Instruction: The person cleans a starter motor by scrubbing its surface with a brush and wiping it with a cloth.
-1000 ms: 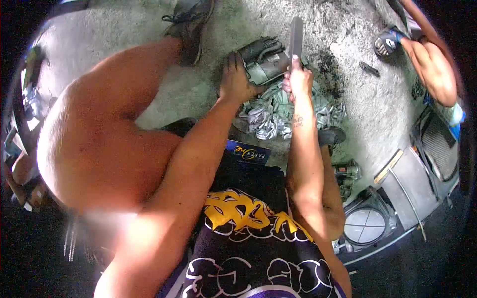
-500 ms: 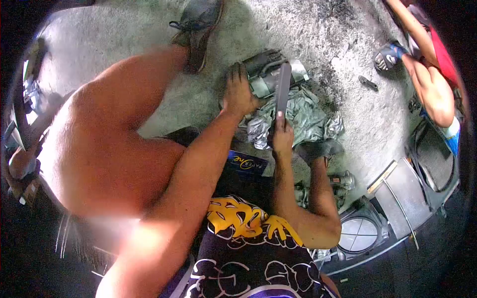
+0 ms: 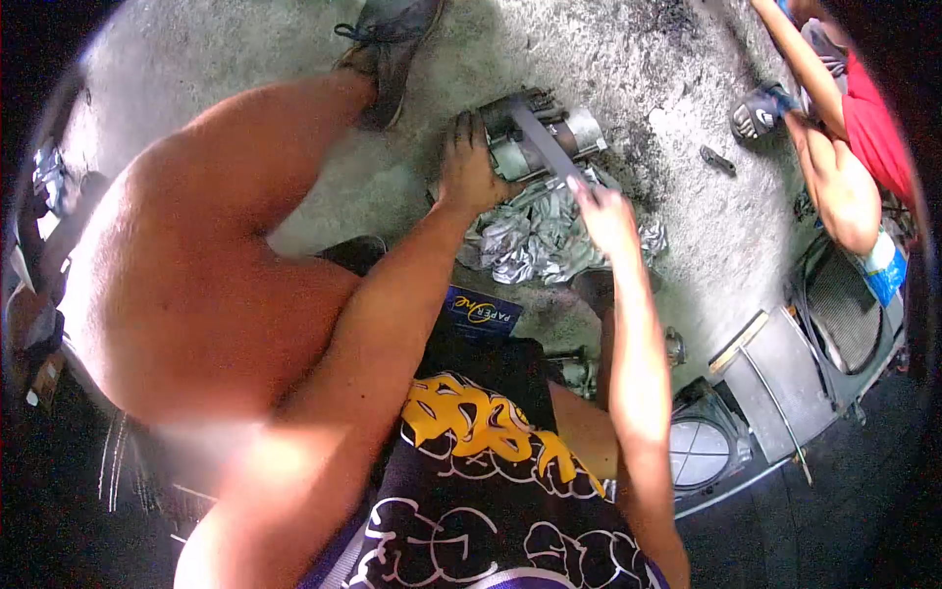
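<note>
A cylindrical, motor-like metal part (image 3: 586,133), silver and dark, lies on a crumpled grey plastic sheet (image 3: 535,236) on the floor. My left hand (image 3: 469,169) grips its near left end, with the thumb toward the sheet and blackened fingers stretched up along the side. In my right hand (image 3: 606,218) is a long flat grey bar (image 3: 545,140) that looks like a file, held by its near end. The bar slants up and left across the top of the metal part. Whether it touches the part, I cannot tell.
A blue PAPER One box piece (image 3: 481,312) lies near my lap. At right are another person's leg (image 3: 849,191) and sandalled foot (image 3: 756,118), and a small dark object (image 3: 718,160). Lower right stand a radiator-like panel (image 3: 775,368) and a round fan shroud (image 3: 699,452).
My right hand has moved right and slightly up. The flat bar has swung from near upright to a leftward slant over the metal part. My left hand stays on the part.
</note>
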Tool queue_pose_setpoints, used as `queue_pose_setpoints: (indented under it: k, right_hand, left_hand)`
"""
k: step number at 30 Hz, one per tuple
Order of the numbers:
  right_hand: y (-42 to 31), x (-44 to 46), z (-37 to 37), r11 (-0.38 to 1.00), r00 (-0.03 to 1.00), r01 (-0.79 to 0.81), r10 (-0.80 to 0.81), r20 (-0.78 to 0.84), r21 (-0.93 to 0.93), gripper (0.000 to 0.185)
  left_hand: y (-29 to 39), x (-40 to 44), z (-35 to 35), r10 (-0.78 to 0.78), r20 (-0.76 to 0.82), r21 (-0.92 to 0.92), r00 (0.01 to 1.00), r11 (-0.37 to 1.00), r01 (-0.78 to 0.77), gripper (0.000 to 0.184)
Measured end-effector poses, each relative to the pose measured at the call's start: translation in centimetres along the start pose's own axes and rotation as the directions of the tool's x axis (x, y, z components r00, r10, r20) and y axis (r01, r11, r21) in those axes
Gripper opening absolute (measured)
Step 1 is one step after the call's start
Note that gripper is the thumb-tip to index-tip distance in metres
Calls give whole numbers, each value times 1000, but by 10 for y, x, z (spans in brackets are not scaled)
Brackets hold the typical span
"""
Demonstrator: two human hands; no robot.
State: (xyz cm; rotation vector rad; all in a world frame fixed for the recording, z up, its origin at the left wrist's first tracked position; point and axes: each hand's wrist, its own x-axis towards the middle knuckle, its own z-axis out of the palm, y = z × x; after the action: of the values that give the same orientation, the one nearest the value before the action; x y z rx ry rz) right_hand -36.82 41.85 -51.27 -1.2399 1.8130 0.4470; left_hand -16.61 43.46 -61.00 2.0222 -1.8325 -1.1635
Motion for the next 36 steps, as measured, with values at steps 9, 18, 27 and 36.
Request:
queue_pose_setpoints:
  k: [9,18,27,36]
  right_hand:
    - [17,24,-59,971,979,53,-5,203,-232,60]
    - [39,30,-68,994,998,48,-43,55,-98,53]
    - [26,8,11,996,978,60,-71,-197,-64,62]
    - [172,-63,-19,778,768,-131,471,-434,614,54]
  left_hand:
    - [8,-8,-6,-37,-11,-75,999,997,36,121]
    - [-6,-11,-4,-28,-78,-184,997,983,13,126]
    - [-17,-16,-17,-212,34,-72,977,974,214,124]
    - [-18,-8,-6,-239,377,-21,895,964,266,78]
